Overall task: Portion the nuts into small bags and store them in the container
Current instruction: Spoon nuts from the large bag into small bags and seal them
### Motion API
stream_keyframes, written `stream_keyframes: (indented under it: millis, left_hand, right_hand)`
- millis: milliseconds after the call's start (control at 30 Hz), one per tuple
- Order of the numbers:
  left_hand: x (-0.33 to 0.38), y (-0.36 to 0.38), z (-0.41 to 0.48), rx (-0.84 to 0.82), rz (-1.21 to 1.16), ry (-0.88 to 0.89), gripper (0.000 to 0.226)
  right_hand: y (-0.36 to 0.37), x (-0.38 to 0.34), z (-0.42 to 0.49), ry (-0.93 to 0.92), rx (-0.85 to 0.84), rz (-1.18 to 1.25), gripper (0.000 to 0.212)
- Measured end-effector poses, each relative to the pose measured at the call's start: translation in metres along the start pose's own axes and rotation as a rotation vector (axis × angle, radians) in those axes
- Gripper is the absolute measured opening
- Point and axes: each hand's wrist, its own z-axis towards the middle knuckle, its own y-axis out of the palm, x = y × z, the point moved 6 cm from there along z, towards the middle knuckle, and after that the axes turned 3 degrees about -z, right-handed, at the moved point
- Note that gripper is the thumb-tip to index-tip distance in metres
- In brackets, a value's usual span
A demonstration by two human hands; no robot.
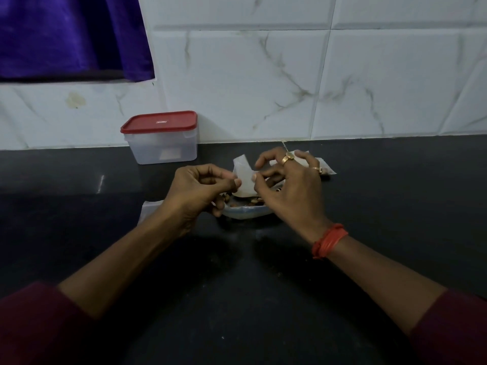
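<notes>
Thumb and forefinger of the left hand and of the right hand pinch opposite edges of a small bag; the right hand's other fingers are spread; just below, nuts lie on a plate; the container, lid on, stands back left by the wall

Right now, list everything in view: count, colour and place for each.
counter: one, black, foreground.
wall: one, white marbled tiles, behind.
cloth: one, purple, top left.
container: one, clear with red lid, back left against the wall.
plate: one, pale, mid-counter.
nuts: several, brown, on the plate.
small bag: one, clear, held above the plate.
second bag: one, clear, right of the plate.
third bag: one, clear, left of the plate.
left hand: one, pinches the small bag's left edge.
right hand: one, gold rings, red wristband, pinches its right edge.
</notes>
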Motion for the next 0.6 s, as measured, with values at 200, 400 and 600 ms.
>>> stream_keyframes:
  millis: [200, 400, 600]
  left_hand:
    - [-0.004, 0.004, 0.0, -0.004, 0.071, 0.027, 0.014]
    - [-0.004, 0.01, -0.002, -0.072, 0.084, 0.06, 0.019]
    - [0.008, -0.014, 0.004, 0.157, 0.252, 0.31, 0.02]
  right_hand:
    - [0.005, -0.01, -0.002, -0.254, -0.054, -0.216, 0.026]
    - [0.013, -0.001, -0.001, -0.103, -0.154, -0.171, 0.02]
    - [0.011, 0.005, 0.002, 0.038, -0.203, 0.162, 0.02]
